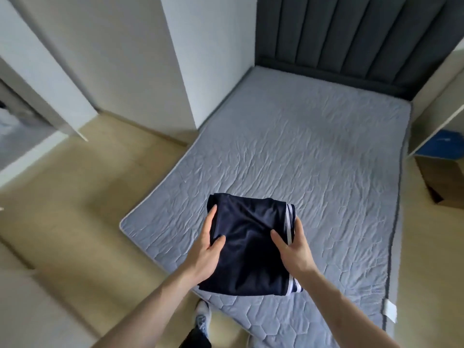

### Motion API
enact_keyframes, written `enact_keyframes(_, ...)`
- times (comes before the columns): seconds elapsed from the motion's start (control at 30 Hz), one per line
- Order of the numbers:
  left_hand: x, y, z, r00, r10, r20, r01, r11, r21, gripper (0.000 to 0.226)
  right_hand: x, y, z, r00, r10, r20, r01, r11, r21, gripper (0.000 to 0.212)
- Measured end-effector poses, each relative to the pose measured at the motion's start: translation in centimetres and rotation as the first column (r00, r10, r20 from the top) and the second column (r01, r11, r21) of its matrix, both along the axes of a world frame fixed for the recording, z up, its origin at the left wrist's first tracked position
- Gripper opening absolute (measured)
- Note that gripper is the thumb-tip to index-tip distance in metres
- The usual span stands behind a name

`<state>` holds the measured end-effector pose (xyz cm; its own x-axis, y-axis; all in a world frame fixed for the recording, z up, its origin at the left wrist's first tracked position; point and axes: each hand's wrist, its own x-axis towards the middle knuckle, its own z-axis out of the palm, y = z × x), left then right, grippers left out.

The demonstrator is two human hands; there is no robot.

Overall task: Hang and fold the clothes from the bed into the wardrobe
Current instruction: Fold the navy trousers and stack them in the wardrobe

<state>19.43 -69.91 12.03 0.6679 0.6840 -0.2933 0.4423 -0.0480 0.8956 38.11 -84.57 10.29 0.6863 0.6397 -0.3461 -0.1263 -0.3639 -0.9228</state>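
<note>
1. The folded navy garment (247, 243), with white stripes down its right edge, sits between your hands above the near end of the bed (313, 151); whether its underside rests on the mattress I cannot tell
2. Your left hand (207, 249) grips the left edge, thumb on top and the fingers (209, 222) running along the side; your right hand (293, 249) pinches the striped edge, thumb on top and the other fingers tucked under
3. The fabric looks thin, smooth and a little shiny, so judge it light, limp and slippery: the layers could slide apart and the fold sag in the middle
4. Best hold is under both side edges, palms supporting the bottom layer, thumbs pressing the stack flat from above
5. Keep it level when you carry it; the striped seam edge is the firmer side to clamp
6. The quilted grey mattress cover shows no other clothes; the dark padded headboard (351, 33) stands at the far end
7. A white wardrobe door (50, 79) stands open off to your left across the floor
</note>
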Motion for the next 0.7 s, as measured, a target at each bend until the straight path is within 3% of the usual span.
enact_keyframes(0.1, -2.6, 1.9, 2.7, 0.995, 0.086, 0.056, -0.088, 0.996, 0.029, 0.070, -1.0, 3.9, 2.2, 0.994, 0.104, 0.024, -0.105, 0.993, 0.047, 0.039)
enact_keyframes(0.43, -14.6, 14.0, 9.9, 0.906, 0.375, 0.196, -0.403, 0.907, 0.126, 0.067, -10.1, 22.2, 9.6, 0.923, 0.368, 0.111, -0.383, 0.904, 0.188, 0.045)
enact_keyframes(0.7, -26.9, 27.9, 14.1, 0.857, 0.446, 0.258, -0.492, 0.857, 0.153, 0.067, -21.6, 38.6, 13.1, 0.875, 0.459, 0.155, -0.484, 0.837, 0.255, 0.062)
